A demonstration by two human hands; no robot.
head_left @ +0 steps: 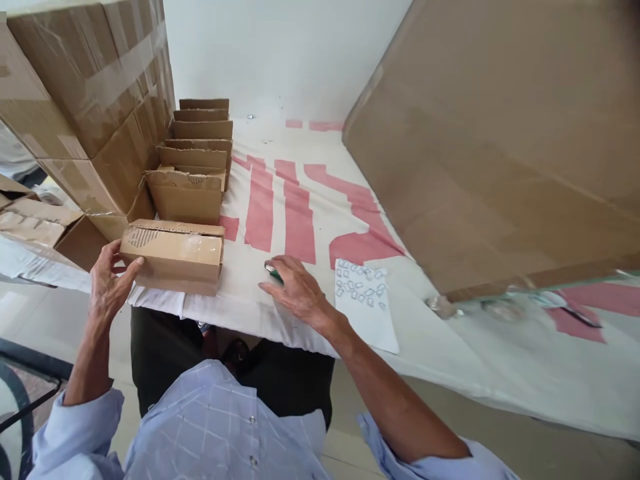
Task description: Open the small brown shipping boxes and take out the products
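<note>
1. landmark = carton row (195, 159), the line of boxes with upright flaps on the table (240, 293).
2. near carton (173, 267) sits just in front of the carton row, long side along the table's front edge. probably parked there so both hands reach it without stretching.
3. left hand (111, 277) is front-left of the row, at the carton's left end: thumb on the front face, fingers round the end, spread moderately. reads as steadying; no sign of lifting.
4. right hand (295, 287) is front-right of the row, apart from the carton. fingers curled narrow on a small green item (274, 272); mostly hidden, can't tell what it is. light finger hold, likely to keep it handy.
5. paper sheet (367, 313) lies further right of the row, beside the right forearm; box-like outlines drawn on its upper half. likely put there for easy reach.
6. taped box stack (90, 87) stands left of the row, big cardboard panel (500, 147) slants well right of it. that leaves a working strip between, pink patches (300, 220) showing on the cloth.
7. carton looks: plain brown, long and low, top closed, slanted dark print at top left, glossy clear tape toward the right. seam slightly gapped along the back edge. contents not visible.
</note>
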